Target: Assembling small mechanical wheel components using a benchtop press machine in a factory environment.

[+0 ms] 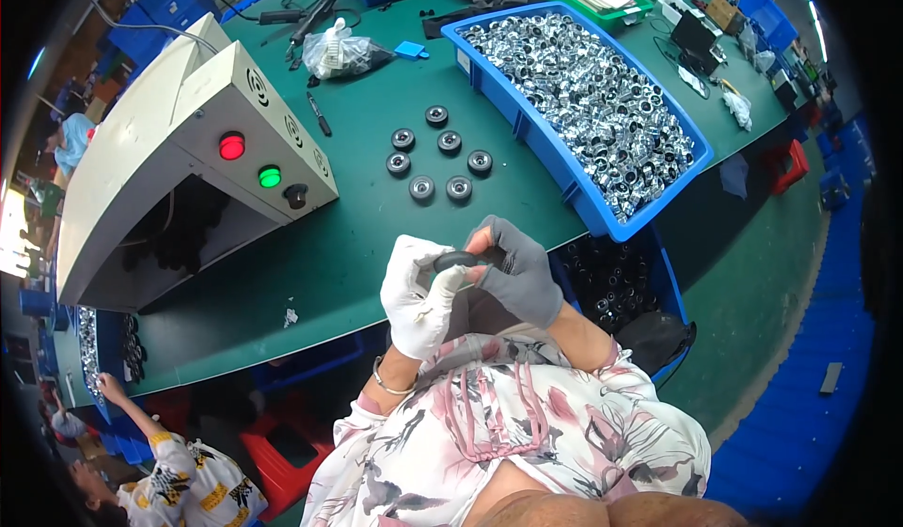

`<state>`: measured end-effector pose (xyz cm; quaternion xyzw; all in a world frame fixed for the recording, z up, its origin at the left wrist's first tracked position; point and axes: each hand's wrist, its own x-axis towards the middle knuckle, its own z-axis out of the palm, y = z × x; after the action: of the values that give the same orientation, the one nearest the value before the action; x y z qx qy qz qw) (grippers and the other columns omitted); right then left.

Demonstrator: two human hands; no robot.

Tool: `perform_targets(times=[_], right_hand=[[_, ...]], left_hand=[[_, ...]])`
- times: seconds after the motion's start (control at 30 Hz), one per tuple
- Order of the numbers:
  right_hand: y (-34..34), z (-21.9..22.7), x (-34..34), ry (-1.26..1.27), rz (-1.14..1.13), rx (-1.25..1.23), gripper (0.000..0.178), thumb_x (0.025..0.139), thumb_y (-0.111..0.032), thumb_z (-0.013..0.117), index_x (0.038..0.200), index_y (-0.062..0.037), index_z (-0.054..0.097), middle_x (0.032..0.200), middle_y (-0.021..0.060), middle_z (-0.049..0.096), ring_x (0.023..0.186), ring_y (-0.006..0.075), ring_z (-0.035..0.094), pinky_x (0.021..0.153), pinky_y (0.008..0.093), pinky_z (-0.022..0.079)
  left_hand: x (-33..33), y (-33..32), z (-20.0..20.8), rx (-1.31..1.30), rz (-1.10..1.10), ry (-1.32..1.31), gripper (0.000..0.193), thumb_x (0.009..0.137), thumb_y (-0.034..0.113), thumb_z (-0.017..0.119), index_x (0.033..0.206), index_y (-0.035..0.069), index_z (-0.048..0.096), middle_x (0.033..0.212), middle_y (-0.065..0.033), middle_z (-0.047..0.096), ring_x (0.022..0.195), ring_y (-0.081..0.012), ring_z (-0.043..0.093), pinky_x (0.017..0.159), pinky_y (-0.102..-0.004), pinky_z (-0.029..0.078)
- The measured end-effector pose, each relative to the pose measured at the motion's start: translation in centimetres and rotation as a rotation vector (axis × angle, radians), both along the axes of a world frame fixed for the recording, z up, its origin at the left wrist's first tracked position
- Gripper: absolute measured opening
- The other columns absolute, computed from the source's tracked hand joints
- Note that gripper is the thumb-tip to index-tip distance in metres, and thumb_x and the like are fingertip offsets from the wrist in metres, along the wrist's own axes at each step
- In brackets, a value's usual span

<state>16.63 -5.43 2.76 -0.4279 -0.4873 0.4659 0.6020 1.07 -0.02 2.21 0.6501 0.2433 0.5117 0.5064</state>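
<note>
Near the table's front edge, my left hand [419,294] in a white glove and my right hand [519,271] in a grey glove with bare fingertips meet around a small black wheel [454,261]. The fingers of both hands are closed on it, from either side. It is seen nearly edge-on, so its hub is hidden. Beyond my hands, several small black wheels with silver centres, one of them a wheel [421,187] closest to my left hand, lie flat in a loose group on the green table [367,235].
A blue bin [588,209] of shiny metal caps stands at the right. Below the table edge sits another blue bin [670,278] with black round parts. At left is a beige machine [221,103] with red and green buttons. A pen [320,115] and bagged items [340,52] lie behind. Another person [193,475] works at lower left.
</note>
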Motion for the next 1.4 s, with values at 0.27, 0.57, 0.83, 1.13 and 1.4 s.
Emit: perform_targets(times=[0.27, 0.57, 0.83, 1.13, 1.4], right_hand=[[-0.4, -0.5, -3.9, -0.083, -0.387, -0.001, 0.021, 0.089, 0.0, 0.07, 0.107, 0.0017, 0.057, 0.096, 0.0026, 0.06, 0.091, 0.0072, 0.057, 0.08, 0.0226, 0.048], [1.2, 2.7, 1.5, -0.14, -0.018, -0.142, 0.018, 0.089, 0.003, 0.062, 0.107, 0.0041, 0.065, 0.1, 0.0038, 0.063, 0.092, 0.0082, 0.059, 0.083, 0.0247, 0.048], [0.4, 0.9, 1.3, -0.114, 0.02, -0.014, 0.024, 0.089, 0.005, 0.059, 0.113, 0.0036, 0.06, 0.105, 0.0065, 0.06, 0.101, 0.0095, 0.058, 0.083, 0.0245, 0.048], [0.0, -0.6, -0.5, -0.291, -0.133, -0.029, 0.019, 0.088, 0.006, 0.06, 0.107, 0.005, 0.059, 0.103, 0.0101, 0.062, 0.1, 0.0119, 0.061, 0.088, 0.0267, 0.05], [1.1, -0.4, 0.4, -0.029, -0.094, -0.121, 0.025, 0.09, 0.004, 0.062, 0.115, 0.005, 0.061, 0.108, 0.0068, 0.065, 0.099, 0.0089, 0.061, 0.088, 0.0246, 0.05]], left_hand=[[2.0, -0.6, -1.7, -0.054, 0.232, -0.087, 0.016, 0.099, 0.013, 0.065, 0.105, -0.001, 0.059, 0.096, -0.0025, 0.058, 0.079, -0.0084, 0.055, 0.07, -0.0209, 0.045], [-0.6, 1.9, 2.0, -0.361, -0.202, 0.19, 0.03, 0.087, -0.004, 0.071, 0.116, -0.005, 0.061, 0.103, -0.009, 0.066, 0.082, -0.0111, 0.064, 0.071, -0.0242, 0.055], [0.2, 0.7, 1.0, -0.365, -0.151, -0.083, 0.021, 0.084, -0.008, 0.071, 0.101, -0.003, 0.06, 0.095, -0.0062, 0.063, 0.08, -0.0131, 0.064, 0.072, -0.0285, 0.055], [1.0, 0.6, -1.4, -0.202, 0.046, -0.003, 0.017, 0.086, -0.002, 0.073, 0.098, 0.003, 0.062, 0.092, -0.0019, 0.061, 0.075, -0.009, 0.057, 0.069, -0.0236, 0.048], [0.4, 0.5, -0.3, -0.46, -0.055, -0.138, 0.025, 0.095, 0.007, 0.068, 0.116, -0.004, 0.062, 0.102, -0.008, 0.067, 0.081, -0.0118, 0.065, 0.073, -0.0246, 0.053]])
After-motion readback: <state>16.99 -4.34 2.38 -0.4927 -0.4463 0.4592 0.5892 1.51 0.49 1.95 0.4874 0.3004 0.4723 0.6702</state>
